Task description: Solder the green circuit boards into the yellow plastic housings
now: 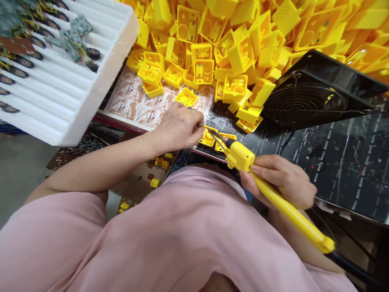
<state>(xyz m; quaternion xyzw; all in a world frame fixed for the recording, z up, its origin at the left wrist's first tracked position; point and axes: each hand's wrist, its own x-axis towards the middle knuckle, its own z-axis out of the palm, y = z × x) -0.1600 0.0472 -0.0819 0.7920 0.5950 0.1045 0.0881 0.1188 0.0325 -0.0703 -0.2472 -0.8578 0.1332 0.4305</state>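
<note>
A dark tabletop [337, 156] spreads right; grey floor [27, 166] left.

Colour log: yellow foremost; black, white and pale pink around it.
From where I stand, the heaped housings [243, 56] are bright yellow, as are the two front housings [208, 140]; hand tool [282, 202] yellow-bodied, with black collar [230, 143] and black cable [349, 263]. Foam tray [111, 71] white, striped by its own parallel ridges; on it, grey-green boards [81, 25], a reddish-brown board [18, 45], yellow wires [82, 55] and black discs [93, 53], some with coppery centres. Paper sheet [130, 101] white, printed with a repeating rust-brown motif. Bench surface [343, 162] black, carrying rows of small white lettering and pale scuffs. Fan [294, 99] black, concentric rings on its guard. Shirt [182, 235] pale pink, unpatterned. Finger ring [191, 108] silvery. Floor [24, 166] grey.
</note>
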